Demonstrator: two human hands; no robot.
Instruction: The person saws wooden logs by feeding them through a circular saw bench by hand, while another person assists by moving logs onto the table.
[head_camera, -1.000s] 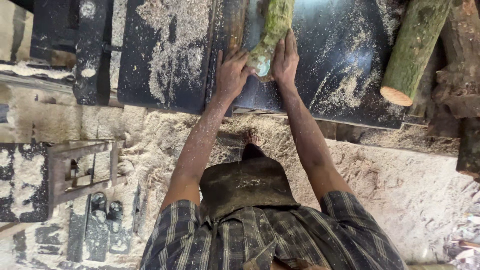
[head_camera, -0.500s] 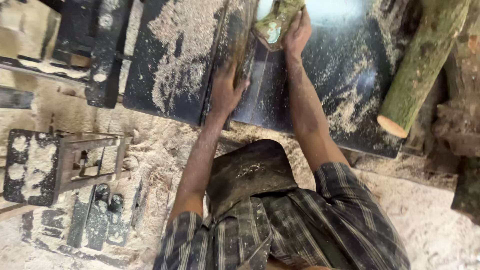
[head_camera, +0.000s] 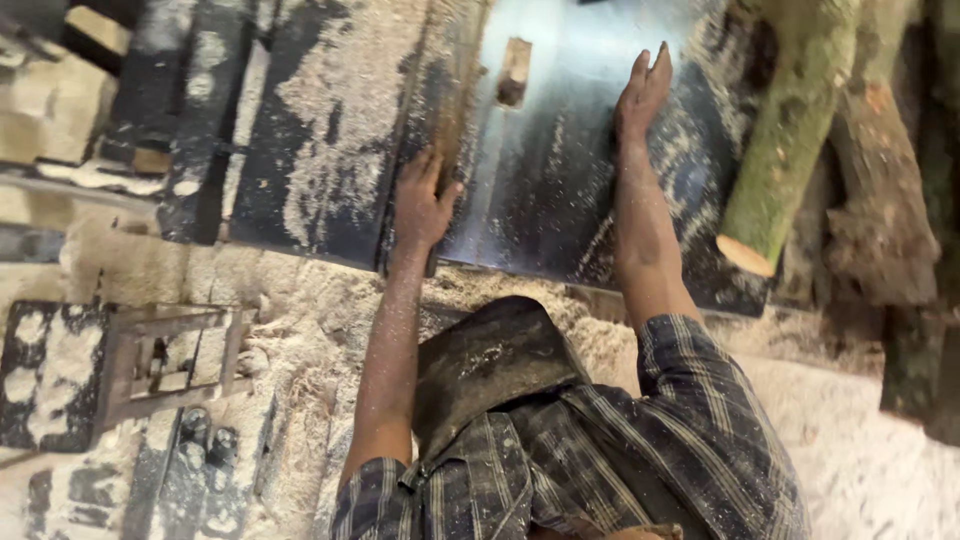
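At frame centre-left, I am resting my left hand (head_camera: 422, 205) open on the dark sawdust-covered metal bench (head_camera: 330, 120); the small pale wood offcut (head_camera: 514, 72) is lying up-right of it, lengthwise up-frame, nearer my open right hand (head_camera: 640, 95).

Sawdust and spare logs
A green-barked log (head_camera: 790, 140) lies at the right beside rougher logs (head_camera: 875, 200); sawdust (head_camera: 330, 330) covers the floor and a metal frame (head_camera: 150, 365).

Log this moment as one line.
left hand flat on table ledge | right hand open on metal saw table | green log lying right | sawdust across table
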